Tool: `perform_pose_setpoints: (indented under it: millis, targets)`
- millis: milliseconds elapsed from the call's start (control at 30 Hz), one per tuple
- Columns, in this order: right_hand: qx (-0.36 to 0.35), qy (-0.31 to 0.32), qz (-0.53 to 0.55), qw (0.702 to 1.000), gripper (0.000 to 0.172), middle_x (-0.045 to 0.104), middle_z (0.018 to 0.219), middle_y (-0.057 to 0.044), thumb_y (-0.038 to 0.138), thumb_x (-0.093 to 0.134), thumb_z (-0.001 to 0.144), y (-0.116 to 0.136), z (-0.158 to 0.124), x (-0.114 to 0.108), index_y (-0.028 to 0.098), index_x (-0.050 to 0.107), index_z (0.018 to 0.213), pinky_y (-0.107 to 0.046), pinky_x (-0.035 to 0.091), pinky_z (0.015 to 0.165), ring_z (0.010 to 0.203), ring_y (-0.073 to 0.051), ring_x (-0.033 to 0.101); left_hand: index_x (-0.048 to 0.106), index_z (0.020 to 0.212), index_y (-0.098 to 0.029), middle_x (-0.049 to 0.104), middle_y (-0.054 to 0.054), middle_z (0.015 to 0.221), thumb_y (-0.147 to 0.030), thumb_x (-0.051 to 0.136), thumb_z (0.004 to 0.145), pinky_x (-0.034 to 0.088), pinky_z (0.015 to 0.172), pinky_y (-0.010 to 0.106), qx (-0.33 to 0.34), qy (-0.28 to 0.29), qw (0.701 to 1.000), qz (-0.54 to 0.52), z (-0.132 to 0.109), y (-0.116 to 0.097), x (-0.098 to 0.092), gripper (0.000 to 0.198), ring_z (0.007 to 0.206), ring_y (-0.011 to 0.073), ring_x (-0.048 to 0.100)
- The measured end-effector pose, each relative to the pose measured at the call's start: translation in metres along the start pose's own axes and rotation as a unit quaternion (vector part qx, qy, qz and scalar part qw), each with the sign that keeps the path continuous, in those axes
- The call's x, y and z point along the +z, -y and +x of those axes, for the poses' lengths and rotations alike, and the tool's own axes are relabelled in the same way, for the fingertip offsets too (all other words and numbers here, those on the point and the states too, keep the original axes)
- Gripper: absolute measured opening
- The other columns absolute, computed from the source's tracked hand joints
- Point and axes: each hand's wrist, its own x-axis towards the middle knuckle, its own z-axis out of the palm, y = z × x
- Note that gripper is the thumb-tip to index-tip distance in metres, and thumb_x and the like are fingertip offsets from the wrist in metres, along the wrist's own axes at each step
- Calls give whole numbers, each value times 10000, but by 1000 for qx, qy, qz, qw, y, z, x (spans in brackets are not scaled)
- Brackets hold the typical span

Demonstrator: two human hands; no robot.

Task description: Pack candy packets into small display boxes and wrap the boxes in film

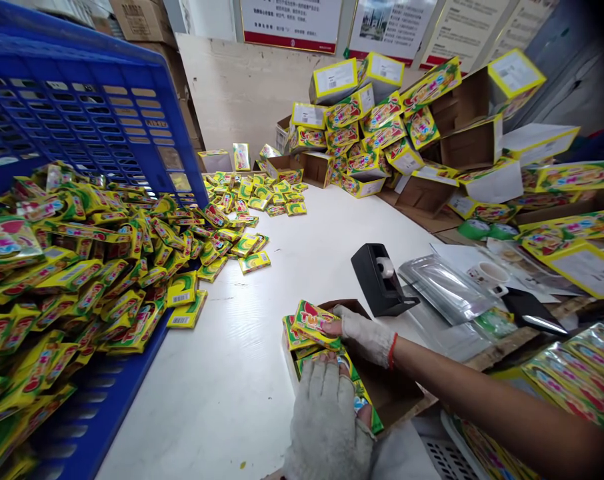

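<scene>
Both of my hands wear pale work gloves with bare fingertips showing. My left hand (329, 417) lies palm down on small yellow-green packs (352, 367) in an open carton (389, 393), its fingers stretched flat and its thumb at the row's right side. My right hand (365, 337) is closed on a small box-shaped pack (315, 323), with the thumb on its top face, at the carton's far end. That pack lies slightly tilted over the others. The right part of the carton shows bare brown cardboard. Some packs are hidden under my left hand.
A blue crate (132, 393) overflowing with packs stands left, with loose packs (255, 262) spilling onto the white table (222, 373). A black tape dispenser (379, 280) stands beyond the carton. Printed cartons (342, 137) are piled at the back right. Clear plastic packaging (447, 287) and a mug (487, 273) lie right.
</scene>
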Motion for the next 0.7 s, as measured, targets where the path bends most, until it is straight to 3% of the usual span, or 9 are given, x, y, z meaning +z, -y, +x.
perform_pose_setpoints:
  millis: [100,200,267,433,567,700]
  targets:
    - [-10,-35,19,999,633,703,991,-82,384,908,502,1,-4,2,165,530,961,-348,524,831,885,-219,676,649,1205,-101,670,180,1235,-412,486,914,589,949,533,0,2,1000,-1,0,0,-1,456,1141,348,639]
    - [33,-54,37,997,656,711,997,-87,323,908,489,6,-7,-5,163,547,1013,-356,538,797,870,-229,692,649,1203,-97,667,185,1238,-422,470,922,588,951,525,0,1,1000,-3,1,0,-2,465,1146,345,636]
    - [44,-33,65,996,641,717,1016,-99,346,877,557,7,-8,-9,158,568,1087,-376,539,850,919,-238,696,650,1201,-97,670,183,1231,-430,464,924,580,965,527,-4,0,1000,-5,1,0,-2,471,1153,343,632]
    - [-10,86,121,989,595,725,1040,-141,491,800,678,-4,-4,-1,107,648,1106,-434,474,1022,1036,-272,672,645,1213,-102,661,184,1247,-422,494,908,583,953,532,-11,8,1000,7,0,-1,-1,468,1142,349,635]
    - [-41,76,35,996,539,729,1027,-130,504,809,694,-8,1,6,106,679,1034,-436,466,1022,996,-263,674,646,1212,-103,662,178,1249,-387,501,900,570,969,537,-15,18,1000,7,1,-2,-3,446,1144,350,632]
    - [-12,82,64,995,524,739,959,-111,484,818,679,-2,1,11,115,679,1024,-402,514,936,908,-238,689,661,1192,-101,667,175,1239,-379,522,879,571,968,535,-14,25,1000,10,3,-3,-5,441,1122,353,639]
